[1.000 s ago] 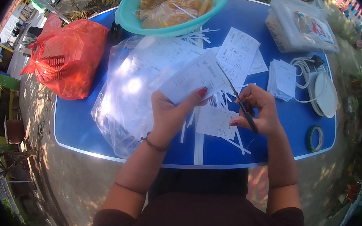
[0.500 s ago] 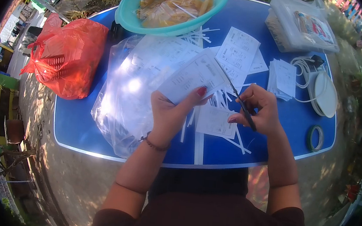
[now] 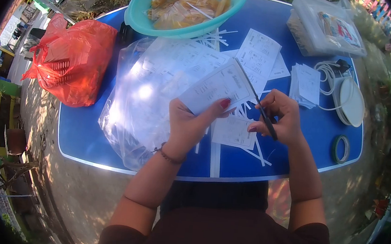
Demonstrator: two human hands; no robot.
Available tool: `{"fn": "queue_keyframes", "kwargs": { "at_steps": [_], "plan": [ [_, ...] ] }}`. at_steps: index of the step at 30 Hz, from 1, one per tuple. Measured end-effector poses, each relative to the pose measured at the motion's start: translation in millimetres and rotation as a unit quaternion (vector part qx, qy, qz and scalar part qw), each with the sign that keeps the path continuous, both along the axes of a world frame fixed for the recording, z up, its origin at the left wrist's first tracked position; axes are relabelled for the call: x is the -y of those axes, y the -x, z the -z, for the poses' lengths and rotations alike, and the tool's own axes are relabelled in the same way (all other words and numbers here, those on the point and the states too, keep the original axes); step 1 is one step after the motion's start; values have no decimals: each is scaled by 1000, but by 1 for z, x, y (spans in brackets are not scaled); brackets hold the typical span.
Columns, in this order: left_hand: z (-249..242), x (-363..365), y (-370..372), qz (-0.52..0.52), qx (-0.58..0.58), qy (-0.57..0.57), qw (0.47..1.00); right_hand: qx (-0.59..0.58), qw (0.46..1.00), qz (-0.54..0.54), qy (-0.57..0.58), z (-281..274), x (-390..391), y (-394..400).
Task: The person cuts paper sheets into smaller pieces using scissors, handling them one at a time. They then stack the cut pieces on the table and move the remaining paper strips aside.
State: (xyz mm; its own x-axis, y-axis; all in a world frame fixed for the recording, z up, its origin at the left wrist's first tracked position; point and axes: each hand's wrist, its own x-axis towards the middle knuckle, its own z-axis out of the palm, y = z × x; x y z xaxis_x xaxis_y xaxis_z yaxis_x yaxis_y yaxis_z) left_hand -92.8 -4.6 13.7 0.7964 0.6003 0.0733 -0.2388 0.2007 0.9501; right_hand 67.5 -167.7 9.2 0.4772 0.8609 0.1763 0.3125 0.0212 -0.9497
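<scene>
My left hand [image 3: 195, 119] pinches a printed paper slip [image 3: 215, 87] between thumb and fingers, holding it above the table. In my right hand [image 3: 280, 118] is a pair of dark scissors [image 3: 266, 119], fingers through the handles. The scissor blades run along the right edge of the slip. Below my hands lies another printed slip [image 3: 236, 133], with thin white paper strips [image 3: 259, 154] around it. Printed sheets [image 3: 257, 55] lie farther back, and a stack of cut slips [image 3: 306, 85] sits to the right.
A clear plastic bag [image 3: 132, 116] covers the table's left-middle. Around the blue table [image 3: 290, 164] stand a red plastic bag [image 3: 76, 63], a teal basin [image 3: 135, 15] of wrapped food, a clear lidded container [image 3: 303, 33], a white corded device [image 3: 350, 101] and a green tape roll [image 3: 340, 149].
My left hand has shifted right and brought the paper slip closer against the scissor blades. My right hand with the scissors has barely moved.
</scene>
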Motion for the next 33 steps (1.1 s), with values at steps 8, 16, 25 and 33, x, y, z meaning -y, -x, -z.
{"fn": "queue_keyframes", "kwargs": {
  "at_steps": [8, 16, 25, 33],
  "plan": [
    [0, 4, -1, 6, -21, -3, 1000, 17, 1000, -1, -22, 1, -1, -1],
    [-2, 4, 0, 9, -16, -3, 1000, 9, 1000, 11, -16, 1, 0, 0],
    [1, 2, 0, 16, -16, -5, 1000, 3, 1000, 9, -20, -1, 0, 2],
    [-1, 5, -3, 19, -1, 19, 1000, -45, 999, 4, -20, 2, 0, -3]
  ]
}}
